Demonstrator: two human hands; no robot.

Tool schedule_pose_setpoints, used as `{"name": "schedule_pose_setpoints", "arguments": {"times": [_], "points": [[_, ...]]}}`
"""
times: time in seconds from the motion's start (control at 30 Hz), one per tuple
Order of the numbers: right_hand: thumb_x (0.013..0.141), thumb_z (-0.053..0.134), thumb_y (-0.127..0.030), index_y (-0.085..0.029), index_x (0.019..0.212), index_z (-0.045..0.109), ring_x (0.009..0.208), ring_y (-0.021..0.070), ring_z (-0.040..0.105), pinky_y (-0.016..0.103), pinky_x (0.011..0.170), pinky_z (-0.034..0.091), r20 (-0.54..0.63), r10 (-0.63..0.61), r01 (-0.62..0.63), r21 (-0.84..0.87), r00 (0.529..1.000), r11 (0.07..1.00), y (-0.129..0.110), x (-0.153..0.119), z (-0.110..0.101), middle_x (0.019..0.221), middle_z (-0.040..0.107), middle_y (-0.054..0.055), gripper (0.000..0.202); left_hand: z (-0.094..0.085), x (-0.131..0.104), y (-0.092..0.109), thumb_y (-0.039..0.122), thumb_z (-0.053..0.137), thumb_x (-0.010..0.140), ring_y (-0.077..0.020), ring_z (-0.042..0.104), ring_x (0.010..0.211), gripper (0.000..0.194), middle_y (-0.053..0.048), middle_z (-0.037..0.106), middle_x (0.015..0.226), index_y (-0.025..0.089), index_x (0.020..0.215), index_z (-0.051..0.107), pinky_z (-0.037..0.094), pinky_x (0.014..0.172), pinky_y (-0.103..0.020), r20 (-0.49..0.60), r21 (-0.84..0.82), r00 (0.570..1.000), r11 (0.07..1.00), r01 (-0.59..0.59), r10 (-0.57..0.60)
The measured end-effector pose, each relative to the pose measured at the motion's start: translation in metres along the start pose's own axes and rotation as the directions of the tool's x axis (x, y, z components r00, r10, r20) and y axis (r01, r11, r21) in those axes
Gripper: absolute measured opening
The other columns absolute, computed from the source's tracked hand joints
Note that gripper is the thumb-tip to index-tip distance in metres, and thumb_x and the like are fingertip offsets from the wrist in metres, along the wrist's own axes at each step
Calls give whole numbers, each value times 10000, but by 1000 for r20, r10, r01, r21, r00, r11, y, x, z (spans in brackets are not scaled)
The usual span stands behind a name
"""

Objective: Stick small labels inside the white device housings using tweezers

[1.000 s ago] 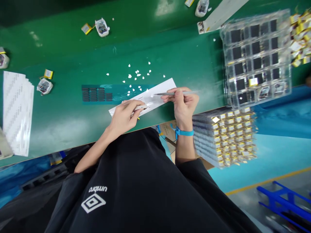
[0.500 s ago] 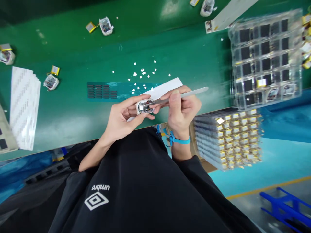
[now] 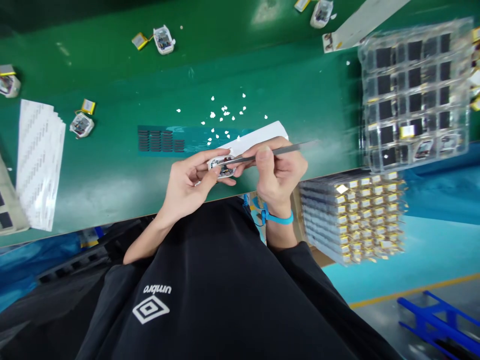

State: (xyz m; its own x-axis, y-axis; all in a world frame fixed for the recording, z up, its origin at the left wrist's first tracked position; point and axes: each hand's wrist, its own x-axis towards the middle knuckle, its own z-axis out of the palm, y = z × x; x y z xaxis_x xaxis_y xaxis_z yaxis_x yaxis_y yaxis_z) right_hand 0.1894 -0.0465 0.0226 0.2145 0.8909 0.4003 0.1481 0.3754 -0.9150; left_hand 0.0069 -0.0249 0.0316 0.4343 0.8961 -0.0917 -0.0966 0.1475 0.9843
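My left hand (image 3: pixel 191 185) grips a small white device housing (image 3: pixel 227 170) with exposed electronics, its thumb lying over the near left part. Between the fingers and thumb of my right hand (image 3: pixel 281 170) are metal tweezers (image 3: pixel 249 158), whose tips reach into the open housing. Under and behind both hands lies a white paper strip (image 3: pixel 262 137). Several small white stickers (image 3: pixel 212 115) are scattered on the green mat beyond. Left of them, a teal sheet (image 3: pixel 180 132) carries rows of thin black pieces (image 3: pixel 155 141).
White sheets (image 3: pixel 39 165) lie at the left. Open housings with batteries (image 3: pixel 164 40) (image 3: pixel 81 125) sit on the green table (image 3: pixel 112 75). A clear compartment tray (image 3: pixel 401 95) is at the right, above a tall stack of trays with batteries (image 3: pixel 352 215).
My left thumb has moved over the housing's left part. The tweezers have turned in my right hand and show a narrower, darker side. The view has shifted slightly.
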Motion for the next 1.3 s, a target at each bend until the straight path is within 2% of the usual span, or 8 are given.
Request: {"name": "schedule_pose_setpoints", "arguments": {"times": [0.17, 0.27, 0.4, 0.57, 0.77, 1.07, 1.2, 1.3], "points": [[1129, 587, -531, -274, 1003, 814, 629, 154, 788, 288, 562, 656, 35, 39, -38, -2, 999, 999, 15, -4, 0, 822, 823, -9, 366, -20, -9, -8, 449, 757, 1040, -248, 865, 923, 330, -91, 861, 1150, 201, 1254, 802, 717, 837, -348, -60, 126, 998, 992, 12, -5], [1133, 614, -424, -305, 1128, 843, 813, 175, 817, 348, 738, 694, 61, -61, 69, -135, 996, 988, 33, 3, 3, 993, 865, 0, 258, -39, -13, -17, 421, 697, 1070, -232, 844, 1035, 312, -93, 853, 1217, 209, 1279, 788, 675, 920, -329, -201, 330, 973, 943, -39, 111], [1110, 656, -376, -332, 1306, 819, 1093, 228, 776, 431, 959, 668, 358, -64, 200, -358, 931, 912, 51, 18, 13, 1139, 865, 19, 259, -59, -10, -28, 329, 595, 1077, -261, 765, 1280, 260, -92, 833, 1287, 217, 1193, 799, 593, 1118, -413, -170, 647, 941, 754, -118, 293], [1126, 621, -430, -311, 1347, 805, 1110, 219, 749, 407, 980, 643, 457, 12, 158, -333, 890, 929, 56, 24, 26, 1162, 853, 40, 311, -66, -7, -40, 245, 574, 1068, -323, 670, 1434, 242, -100, 834, 1278, 222, 1202, 774, 494, 1193, -518, -122, 855, 890, 503, -130, 439], [1120, 639, -375, -328, 1321, 816, 1063, 211, 764, 410, 984, 644, 453, 73, 100, -346, 889, 933, 55, 24, 33, 1189, 861, 20, 272, -63, -10, -45, 210, 537, 1086, -326, 678, 1425, 219, -98, 813, 1364, 221, 1200, 723, 499, 1151, -502, -50, 884, 909, 442, -152, 414], [1082, 589, -179, -313, 1282, 826, 1025, 237, 788, 428, 948, 695, 451, -137, 361, -457, 882, 813, 71, 17, 53, 1262, 851, 16, 338, -65, -2, -44, 155, 497, 1065, -328, 692, 1416, 285, -138, 823, 1307, 212, 1239, 715, 546, 1119, -516, -26, 916, 931, 381, -123, 364], [1105, 598, -221, -341, 1308, 813, 847, 210, 778, 407, 821, 685, 263, -244, 345, -478, 934, 808, 50, 31, 43, 1263, 849, 9, 319, -64, -1, -19, 119, 518, 1039, -386, 657, 1454, 248, -173, 837, 1181, 187, 1115, 744, 525, 1157, -586, 96, 907, 938, 360, -221, 333], [1100, 640, -239, -365, 1269, 827, 744, 185, 761, 393, 720, 655, 161, -274, 314, -342, 948, 886, 27, 34, 34, 1226, 860, -8, 282, -64, -2, 12, 150, 531, 1065, -337, 725, 1345, 215, -127, 831, 1186, 208, 1100, 736, 531, 1183, -554, 134, 778, 915, 531, -336, 381]]}}
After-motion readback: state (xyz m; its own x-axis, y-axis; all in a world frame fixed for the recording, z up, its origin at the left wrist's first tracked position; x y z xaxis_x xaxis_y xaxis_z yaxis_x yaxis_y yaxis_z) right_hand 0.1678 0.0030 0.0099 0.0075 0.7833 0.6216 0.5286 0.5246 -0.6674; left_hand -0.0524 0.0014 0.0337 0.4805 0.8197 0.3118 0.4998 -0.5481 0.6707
